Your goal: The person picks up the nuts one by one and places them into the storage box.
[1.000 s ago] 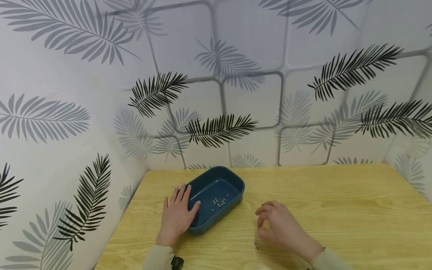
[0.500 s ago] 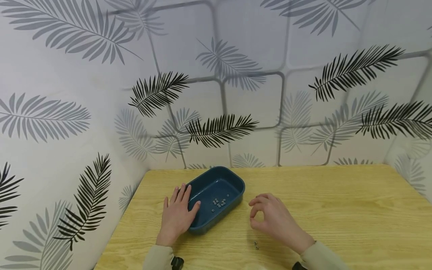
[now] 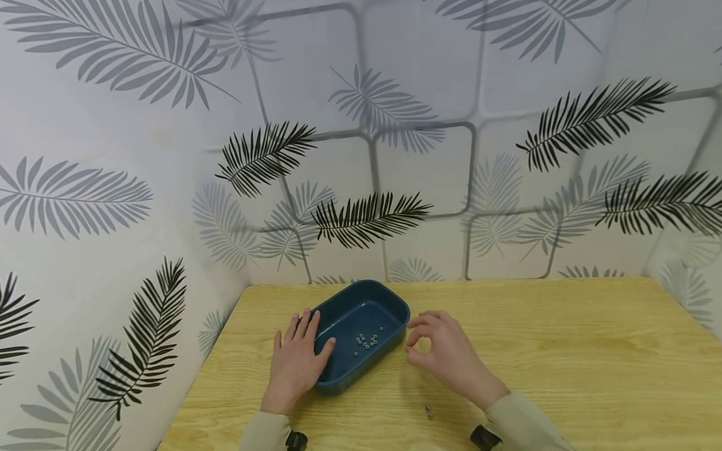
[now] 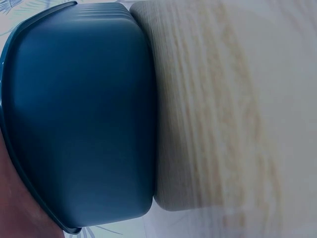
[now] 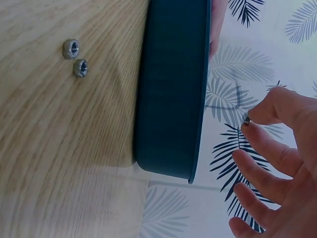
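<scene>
My right hand [image 3: 448,354] pinches a small metal nut [image 5: 246,120] between thumb and index fingertip, the other fingers spread apart in the right wrist view. It hovers just right of a dark blue oblong tray [image 3: 343,327]. Several small nuts [image 3: 366,344] lie on the tray's floor. Across the tray's left rim rests my left hand [image 3: 296,363], with extended fingers and the thumb over the inside edge. In the left wrist view, the tray's outer wall [image 4: 84,119] fills much of the frame, a bit of the hand at its rim.
Two more nuts [image 5: 72,49] lie close together on the wood-grain table [image 3: 541,363], below the right hand in the head view. Behind the table stands a wall [image 3: 417,238] covered in a leaf pattern.
My right hand has moved up and left toward the tray's right side, away from the two nuts on the table. The left hand and the tray stay in place.
</scene>
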Demonstrator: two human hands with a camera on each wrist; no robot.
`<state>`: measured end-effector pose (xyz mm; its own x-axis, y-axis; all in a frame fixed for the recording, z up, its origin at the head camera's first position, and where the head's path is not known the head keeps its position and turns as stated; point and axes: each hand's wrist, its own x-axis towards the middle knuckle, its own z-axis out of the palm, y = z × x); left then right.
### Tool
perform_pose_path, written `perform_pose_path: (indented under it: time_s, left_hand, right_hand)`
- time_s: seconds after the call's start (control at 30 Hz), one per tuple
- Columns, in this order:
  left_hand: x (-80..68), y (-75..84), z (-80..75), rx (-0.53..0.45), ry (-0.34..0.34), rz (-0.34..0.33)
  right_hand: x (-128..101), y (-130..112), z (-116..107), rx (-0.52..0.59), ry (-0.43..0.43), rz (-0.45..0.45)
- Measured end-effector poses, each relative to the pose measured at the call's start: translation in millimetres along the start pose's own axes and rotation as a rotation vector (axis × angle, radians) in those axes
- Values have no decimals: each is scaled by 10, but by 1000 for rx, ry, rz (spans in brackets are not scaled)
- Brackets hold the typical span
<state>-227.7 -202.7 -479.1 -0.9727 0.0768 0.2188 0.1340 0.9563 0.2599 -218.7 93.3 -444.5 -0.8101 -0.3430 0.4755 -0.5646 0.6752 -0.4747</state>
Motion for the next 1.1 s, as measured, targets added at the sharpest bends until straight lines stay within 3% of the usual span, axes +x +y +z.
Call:
perform_pose_path:
  time_s: [0.3,0.53,1.1]
  left_hand:
    - [0,-12,13,-7,-3,-3]
    - [12,-15,22,-12,-4,-8]
    - [1,-13,20,-3,1,-6]
  right_hand:
    - [121,21,52,34,45,3]
    - [206,-31,63,-5,50,44]
    - [421,-41,193,-43,54,47]
